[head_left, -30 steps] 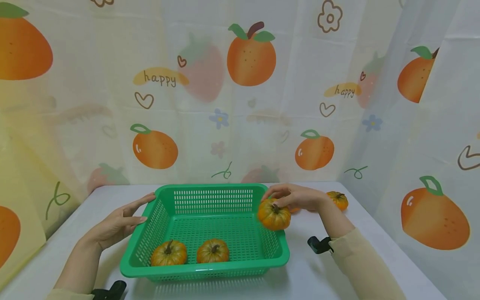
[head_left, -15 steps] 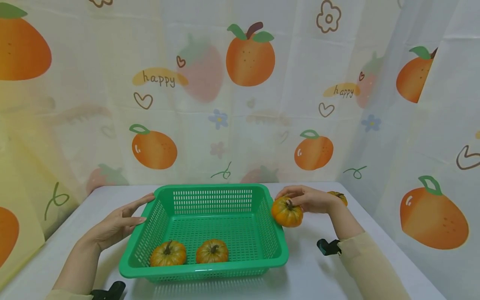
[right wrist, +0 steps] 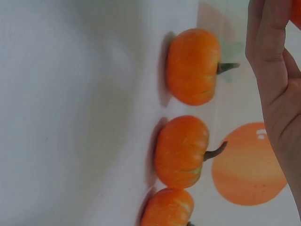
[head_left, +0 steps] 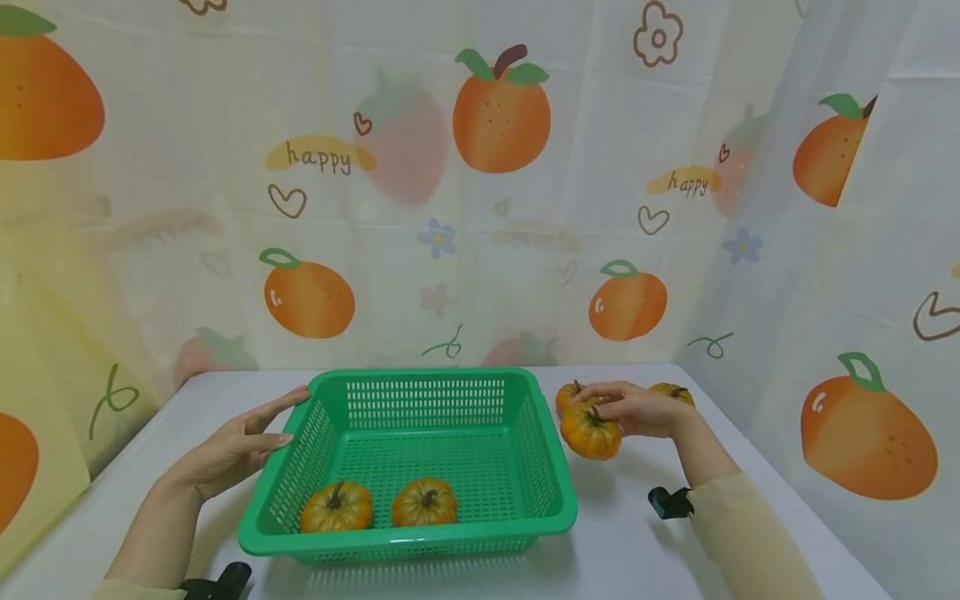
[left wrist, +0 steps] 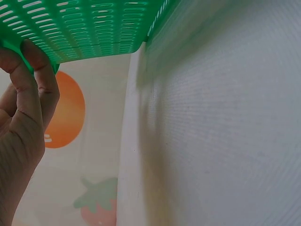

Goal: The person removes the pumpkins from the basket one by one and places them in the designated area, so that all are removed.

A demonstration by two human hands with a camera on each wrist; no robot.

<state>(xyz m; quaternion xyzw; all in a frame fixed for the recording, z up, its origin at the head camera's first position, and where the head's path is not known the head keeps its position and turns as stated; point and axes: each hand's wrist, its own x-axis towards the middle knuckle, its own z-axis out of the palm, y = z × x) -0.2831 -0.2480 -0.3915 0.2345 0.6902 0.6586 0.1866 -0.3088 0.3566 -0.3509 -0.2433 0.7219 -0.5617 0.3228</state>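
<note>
My right hand [head_left: 636, 410] holds a small orange pumpkin [head_left: 591, 433] by its top and side, just outside the right rim of the green plastic basket [head_left: 408, 533]. Only a sliver of the held pumpkin [right wrist: 296, 13] shows in the right wrist view. My left hand [head_left: 232, 450] grips the basket's left rim, thumb on top; in the left wrist view its fingers [left wrist: 43, 77] bend against the rim from below. Two more pumpkins, a left one [head_left: 336, 507] and a right one [head_left: 424, 502], sit inside the basket along its near wall.
Behind the right hand, one pumpkin [head_left: 567, 395] and another [head_left: 672, 392] stand on the white table [head_left: 630, 550]. The right wrist view has three in a row, the middle pumpkin [right wrist: 182, 151] among them. A fruit-print curtain [head_left: 480, 250] closes off the back and sides.
My right hand has carried the pumpkin from over the basket's right rim outward to the right. A pumpkin behind it has come into sight. The left hand and basket have stayed put.
</note>
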